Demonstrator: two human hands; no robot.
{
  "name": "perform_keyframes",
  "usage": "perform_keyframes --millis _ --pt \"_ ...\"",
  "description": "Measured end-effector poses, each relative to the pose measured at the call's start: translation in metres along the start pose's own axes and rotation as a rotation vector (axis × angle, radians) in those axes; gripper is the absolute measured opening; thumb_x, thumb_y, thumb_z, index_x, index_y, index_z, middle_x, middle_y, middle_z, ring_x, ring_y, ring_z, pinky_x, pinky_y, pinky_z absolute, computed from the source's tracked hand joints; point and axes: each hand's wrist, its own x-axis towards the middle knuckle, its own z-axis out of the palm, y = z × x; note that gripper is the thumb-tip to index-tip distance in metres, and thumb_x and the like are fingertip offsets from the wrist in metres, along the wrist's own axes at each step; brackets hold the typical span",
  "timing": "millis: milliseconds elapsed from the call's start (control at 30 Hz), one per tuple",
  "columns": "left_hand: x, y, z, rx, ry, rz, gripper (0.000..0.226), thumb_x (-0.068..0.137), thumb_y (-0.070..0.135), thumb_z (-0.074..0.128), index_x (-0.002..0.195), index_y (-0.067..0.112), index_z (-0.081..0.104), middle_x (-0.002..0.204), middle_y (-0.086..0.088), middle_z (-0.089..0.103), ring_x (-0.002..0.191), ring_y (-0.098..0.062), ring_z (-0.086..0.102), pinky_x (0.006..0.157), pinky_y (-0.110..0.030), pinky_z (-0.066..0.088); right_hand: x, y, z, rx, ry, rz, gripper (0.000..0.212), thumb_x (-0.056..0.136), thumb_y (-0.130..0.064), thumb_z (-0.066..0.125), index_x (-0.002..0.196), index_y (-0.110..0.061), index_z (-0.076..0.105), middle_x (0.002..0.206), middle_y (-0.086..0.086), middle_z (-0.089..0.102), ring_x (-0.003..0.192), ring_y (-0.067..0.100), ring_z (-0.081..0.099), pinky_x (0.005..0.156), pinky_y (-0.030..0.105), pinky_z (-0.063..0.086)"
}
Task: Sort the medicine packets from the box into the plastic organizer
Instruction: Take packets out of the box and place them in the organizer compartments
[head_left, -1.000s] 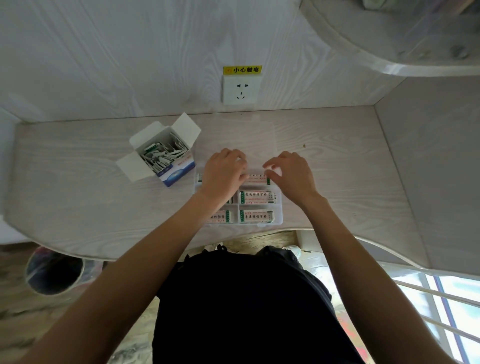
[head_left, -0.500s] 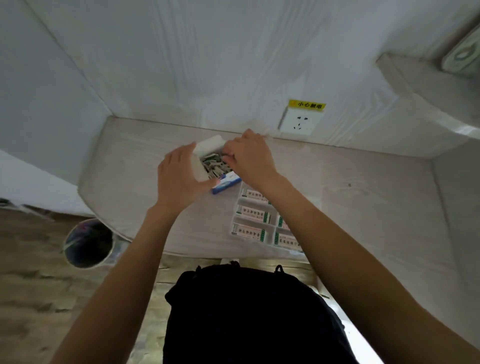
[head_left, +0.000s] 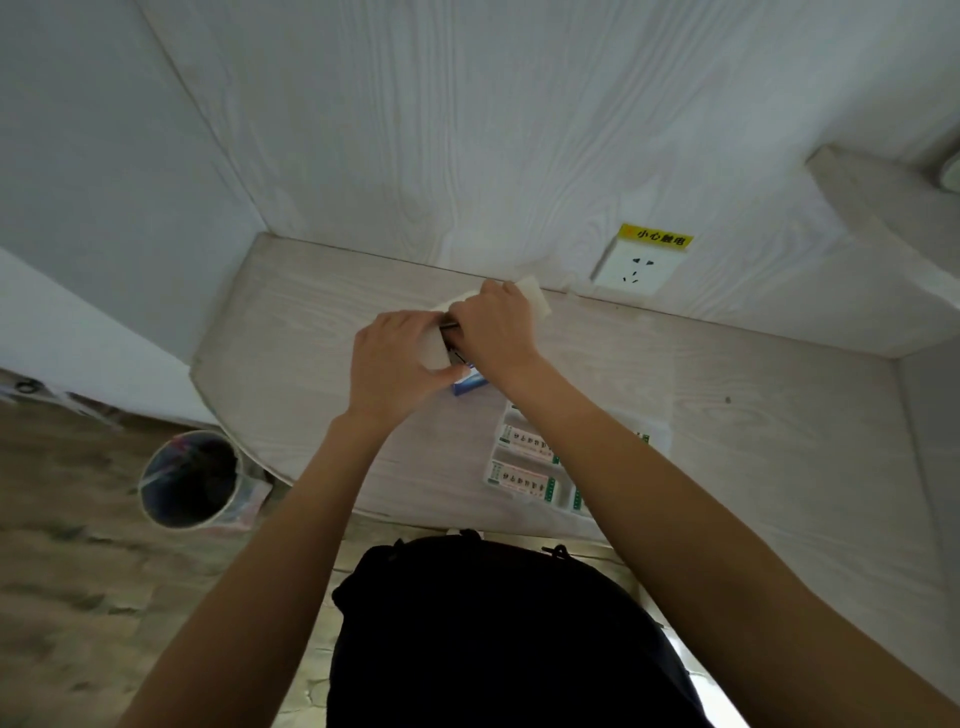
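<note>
Dark-lined bin at lower left, on the floor beside the rounded tabletop edge. Left hand near frame centre, fingers and thumb curled round a white flap of the box, gripping it. Blue-and-white box corner just visible under the two hands, another white flap poking out above. Right hand touching the left one, fingers curled down into the box mouth; whether pinching a packet, cannot tell. Clear plastic organizer right of centre on the tabletop, partly under the right forearm, with medicine packets lying flat in its compartments. White wall socket with yellow label at upper right.
</note>
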Motion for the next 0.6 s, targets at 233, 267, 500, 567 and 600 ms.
perform_keyframes --millis 233,267,500,567,600 --pt "0.0 0.001 0.005 0.004 0.009 -0.034 0.055 0.058 0.05 0.079 0.103 0.021 0.065 0.099 0.005 0.068 0.094 -0.015 0.061 0.083 -0.02 0.036 -0.001 -0.001 0.002 0.09 0.006 -0.017 0.021 0.089 -0.018 0.05 0.086 -0.019 0.071 0.083 0.003 0.069 0.091 0.023 0.054 0.073 0.029 0.03" --pt "-0.001 0.0 0.006 0.003 0.016 -0.038 0.055 0.058 0.051 0.078 0.103 0.021 0.065 0.1 0.006 0.068 0.094 -0.015 0.061 0.083 -0.02 0.035 -0.001 -0.003 0.003 0.069 0.003 -0.007 0.021 0.09 -0.018 0.05 0.087 -0.02 0.071 0.082 0.002 0.068 0.091 0.021 0.054 0.073 0.028 0.031" --pt "-0.003 0.0 0.01 0.0 0.014 -0.098 0.063 0.061 0.051 0.078 0.114 0.023 0.06 0.114 0.004 0.064 0.109 -0.019 0.055 0.091 -0.036 0.041 -0.019 0.008 -0.013 0.446 0.1 0.144 0.022 0.094 -0.027 0.051 0.095 -0.018 0.07 0.089 0.002 0.07 0.083 0.021 0.062 0.068 0.028 0.036" --pt "-0.004 0.001 0.01 -0.009 0.008 -0.118 0.064 0.065 0.047 0.077 0.119 0.022 0.057 0.121 0.003 0.061 0.114 -0.02 0.052 0.093 -0.037 0.038 -0.03 0.016 -0.019 0.547 0.199 0.209 0.019 0.094 -0.029 0.053 0.097 -0.017 0.068 0.092 0.0 0.069 0.08 0.019 0.063 0.068 0.032 0.048" --pt "-0.004 0.001 0.009 -0.013 0.003 -0.127 0.064 0.066 0.046 0.077 0.122 0.021 0.056 0.123 0.002 0.059 0.115 -0.021 0.051 0.093 -0.037 0.036 -0.034 0.02 -0.02 0.595 0.238 0.23 0.018 0.094 -0.029 0.054 0.097 -0.016 0.066 0.091 0.0 0.069 0.078 0.018 0.064 0.069 0.035 0.051"
